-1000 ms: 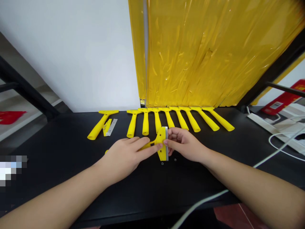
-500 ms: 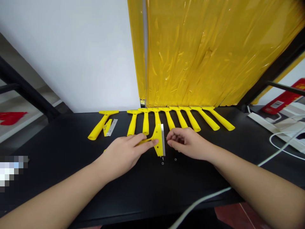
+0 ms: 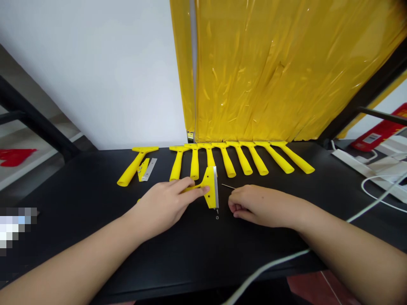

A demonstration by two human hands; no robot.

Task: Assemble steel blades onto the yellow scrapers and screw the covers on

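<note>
My left hand is closed round the thin neck of a yellow scraper, with the index finger lying on its head. A bright metal blade runs along the head's right edge, and two dark holes show in the yellow plastic. Just below the head are a small screw and a tiny nut. To the right, my right hand is low over the table, its fingers curled and pinched; whatever they hold is hidden. A thin metal rod sticks out beyond its knuckles; its other end is hidden.
A row of yellow scraper handles lies along the back of the black table. One more handle lies at left, beside a yellow plate and a loose blade. A white cable crosses the front right.
My right hand has moved down and slightly right, away from the blade. It now covers the spot where a second nut lay, and the thin rod shows. The left hand has barely moved.
</note>
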